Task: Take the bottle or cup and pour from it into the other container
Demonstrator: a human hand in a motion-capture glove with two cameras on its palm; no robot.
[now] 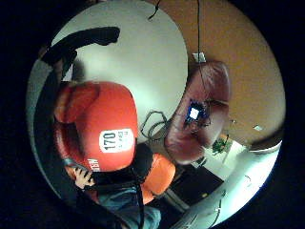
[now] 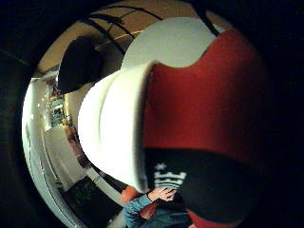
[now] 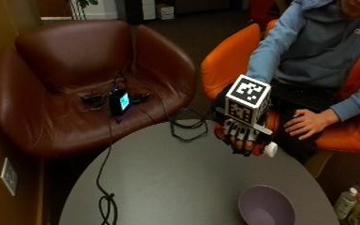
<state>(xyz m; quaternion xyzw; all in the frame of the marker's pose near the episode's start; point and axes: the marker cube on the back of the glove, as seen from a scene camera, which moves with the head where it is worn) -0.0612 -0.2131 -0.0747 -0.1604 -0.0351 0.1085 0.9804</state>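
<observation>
In the outside view my gloved right hand grips a red bottle over the far right edge of the round grey table. The bottle lies tilted almost on its side, its white cap sticking out from under the hand toward the person's lap. A purple bowl stands on the table nearer the camera, apart from the bottle and seemingly empty. The little finger side palm view shows the red bottle close up with a white "170" label. The thumb side view is filled by the bottle and its white cap.
A black cable runs across the table's left part, and a cable loop hangs off its far edge. A brown leather armchair holds a small lit device. The person sits in an orange chair. Several bottles stand on the floor.
</observation>
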